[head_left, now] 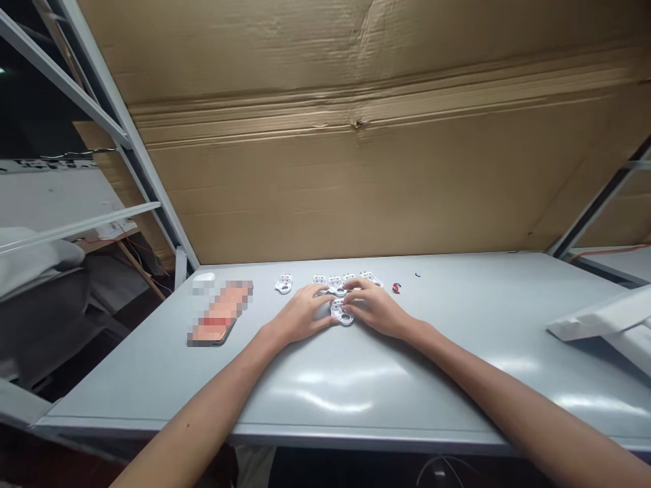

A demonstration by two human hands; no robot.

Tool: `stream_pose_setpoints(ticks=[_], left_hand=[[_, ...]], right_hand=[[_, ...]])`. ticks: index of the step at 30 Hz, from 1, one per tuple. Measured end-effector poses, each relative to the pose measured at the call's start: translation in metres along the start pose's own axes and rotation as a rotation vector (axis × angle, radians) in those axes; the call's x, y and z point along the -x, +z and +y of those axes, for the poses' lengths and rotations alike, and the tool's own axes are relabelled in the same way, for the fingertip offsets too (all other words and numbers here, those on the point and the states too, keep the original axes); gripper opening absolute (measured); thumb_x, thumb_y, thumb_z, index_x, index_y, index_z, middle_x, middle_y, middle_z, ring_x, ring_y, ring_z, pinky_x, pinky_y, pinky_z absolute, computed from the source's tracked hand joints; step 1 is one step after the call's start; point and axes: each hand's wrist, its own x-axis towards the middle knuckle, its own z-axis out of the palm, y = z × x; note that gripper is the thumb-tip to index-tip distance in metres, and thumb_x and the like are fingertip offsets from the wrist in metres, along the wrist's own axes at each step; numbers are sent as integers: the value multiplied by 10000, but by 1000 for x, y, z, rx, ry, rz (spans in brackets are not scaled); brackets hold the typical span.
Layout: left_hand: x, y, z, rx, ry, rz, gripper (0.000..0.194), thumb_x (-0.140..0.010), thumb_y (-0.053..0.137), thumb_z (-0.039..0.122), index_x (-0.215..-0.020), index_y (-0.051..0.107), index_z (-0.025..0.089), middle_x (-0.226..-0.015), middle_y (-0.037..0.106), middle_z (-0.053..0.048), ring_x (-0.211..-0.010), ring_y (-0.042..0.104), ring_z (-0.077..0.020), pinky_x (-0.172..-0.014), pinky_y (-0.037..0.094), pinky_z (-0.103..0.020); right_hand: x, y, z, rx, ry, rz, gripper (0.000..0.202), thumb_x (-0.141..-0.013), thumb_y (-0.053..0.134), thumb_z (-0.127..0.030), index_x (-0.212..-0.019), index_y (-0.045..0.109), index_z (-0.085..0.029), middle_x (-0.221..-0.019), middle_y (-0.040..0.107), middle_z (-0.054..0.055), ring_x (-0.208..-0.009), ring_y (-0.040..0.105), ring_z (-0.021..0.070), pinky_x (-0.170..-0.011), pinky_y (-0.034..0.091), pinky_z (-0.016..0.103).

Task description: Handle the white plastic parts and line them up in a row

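Observation:
A small white plastic part with a round ring (345, 317) lies on the grey tabletop between my two hands. My left hand (305, 312) is curled at its left side, the thumb tip at the part's edge and the fingers arched above. From the right, my right hand (377, 308) holds its bent fingers on the same part. Just beyond the fingertips is a row of similar white parts (336, 285), some partly covered by my fingers. One more white part (284, 283) lies apart to the left.
A phone-shaped orange object (221, 315), pixelated, lies at the left, near a white item (204, 278). A small red and black piece (396, 288) sits right of the row. White folded material (605, 318) juts in at right. Cardboard (356, 190) walls the back.

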Motion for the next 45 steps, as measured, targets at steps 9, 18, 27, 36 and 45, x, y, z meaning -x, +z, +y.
stream_pose_setpoints(ticks=[9, 18, 27, 36, 45], left_hand=[[-2, -1, 1, 11, 31, -7, 340, -922, 623, 394, -1220, 632, 231, -1318, 560, -114, -1224, 525, -270, -1040, 439, -413], [1, -2, -3, 29, 24, -9, 341, -918, 624, 409, -1210, 639, 233, -1330, 560, -113, -1218, 540, -280, -1025, 456, -411], [2, -2, -6, -13, 59, 13, 340, -910, 633, 408, -1199, 640, 229, -1303, 572, -117, -1190, 553, -283, -997, 475, -419], [2, -8, 5, -15, 68, 27, 354, -880, 652, 424, -1150, 649, 195, -1268, 599, -130, -1195, 549, -295, -1016, 448, -433], [-1, -4, 22, -26, -12, 2, 287, -828, 705, 415, -985, 629, 187, -1022, 655, -86, -1019, 600, -272, -875, 490, -381]], right_hand=[[-1, -2, -7, 26, 34, -70, 184, -904, 568, -209, -892, 749, -231, -1178, 633, 100, -1056, 618, 243, -922, 497, 415], [-3, -5, -1, -52, 90, -18, 160, -892, 592, -200, -880, 752, -208, -1131, 676, 97, -1021, 643, 243, -922, 498, 414], [-2, -2, -4, -24, 12, -29, 198, -916, 553, -195, -933, 749, -211, -1134, 667, 105, -1004, 647, 240, -898, 513, 405], [-3, -18, -8, -127, 41, -187, 243, -952, 500, -269, -966, 736, -216, -954, 752, 47, -819, 666, 198, -766, 492, 316], [-4, -22, -22, -184, -27, -258, 263, -947, 468, -264, -890, 715, -196, -883, 735, 35, -748, 630, 172, -728, 464, 287]])
